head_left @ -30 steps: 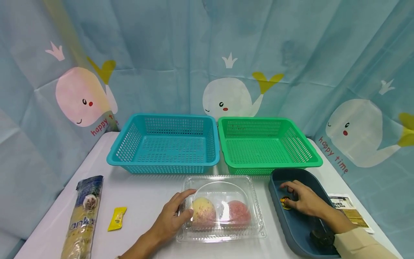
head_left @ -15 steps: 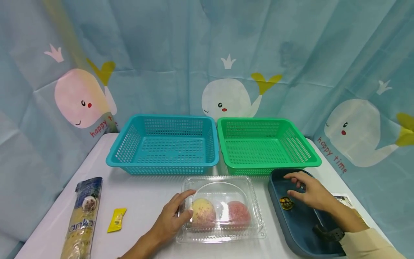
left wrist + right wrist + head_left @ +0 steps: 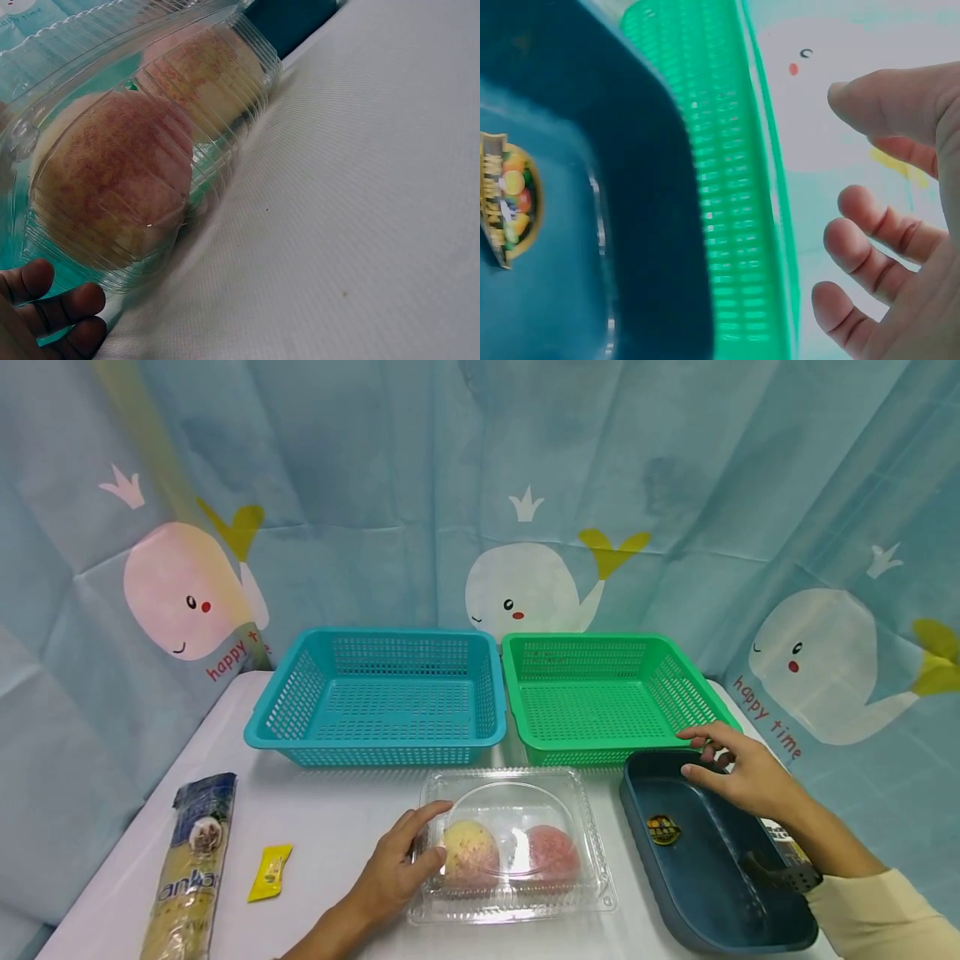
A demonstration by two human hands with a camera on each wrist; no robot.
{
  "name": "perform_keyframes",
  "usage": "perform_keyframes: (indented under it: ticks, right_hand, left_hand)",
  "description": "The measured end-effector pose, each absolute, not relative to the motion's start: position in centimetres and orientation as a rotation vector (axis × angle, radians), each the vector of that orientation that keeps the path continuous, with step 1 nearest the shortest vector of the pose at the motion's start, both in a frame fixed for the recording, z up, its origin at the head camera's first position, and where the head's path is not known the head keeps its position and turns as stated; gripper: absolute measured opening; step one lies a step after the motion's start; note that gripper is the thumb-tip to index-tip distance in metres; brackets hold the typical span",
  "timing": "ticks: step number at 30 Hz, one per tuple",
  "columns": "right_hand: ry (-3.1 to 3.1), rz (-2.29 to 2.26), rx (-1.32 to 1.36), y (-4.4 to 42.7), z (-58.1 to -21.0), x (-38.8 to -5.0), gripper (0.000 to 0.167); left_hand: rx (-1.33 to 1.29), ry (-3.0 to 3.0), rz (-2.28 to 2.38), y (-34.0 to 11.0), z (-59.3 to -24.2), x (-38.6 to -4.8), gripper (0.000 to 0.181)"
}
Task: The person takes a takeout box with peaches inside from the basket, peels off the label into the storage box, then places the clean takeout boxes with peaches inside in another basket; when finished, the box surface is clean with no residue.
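Observation:
A clear plastic clamshell box [image 3: 517, 793] stands on the white table with two round fruits inside, which look like peaches. One is yellowish [image 3: 471, 852], the other pink [image 3: 553, 853]. My left hand [image 3: 393, 872] rests at the left side of the box, its fingers loosely bent against the plastic; in the left wrist view several fingertips [image 3: 79, 304] show beside its edge. Over the far right end of a dark blue tray [image 3: 701, 877] hovers my right hand [image 3: 750, 772], holding nothing, its fingers loosely bent and apart. A round fruit-printed sticker [image 3: 663, 829] lies in the tray.
Behind stand a blue basket [image 3: 401, 756] and a green basket [image 3: 600, 756], side by side. At the left lie a long pack of noodles [image 3: 187, 868] and a small yellow packet [image 3: 270, 872]. A printed packet [image 3: 783, 839] lies partly hidden right of the tray.
My right hand has risen out of the tray and moved away toward its far right end, uncovering the sticker. The left hand has stayed at the box.

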State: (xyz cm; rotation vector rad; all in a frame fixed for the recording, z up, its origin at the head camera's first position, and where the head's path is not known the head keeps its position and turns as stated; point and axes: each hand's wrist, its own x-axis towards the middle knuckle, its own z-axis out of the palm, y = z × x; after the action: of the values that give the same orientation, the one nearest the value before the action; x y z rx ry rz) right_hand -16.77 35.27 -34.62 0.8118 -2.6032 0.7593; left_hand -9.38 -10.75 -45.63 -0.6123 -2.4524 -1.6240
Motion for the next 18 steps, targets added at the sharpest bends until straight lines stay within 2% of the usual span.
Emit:
perform_keyframes:
  ticks: [11, 18]
  right_hand:
    - [-2.564, 0.721, 0.779, 36.1, -32.3, -18.1, 0.041]
    - [-2.636, 0.745, 0.539, 37.9, -31.5, -19.0, 0.035]
  left_hand:
    - [-0.627, -2.437, -1.662, -10.8, -45.7, -9.4, 0.051]
    - [-0.609, -2.462, -1.702, -10.8, -45.7, -9.3, 0.052]
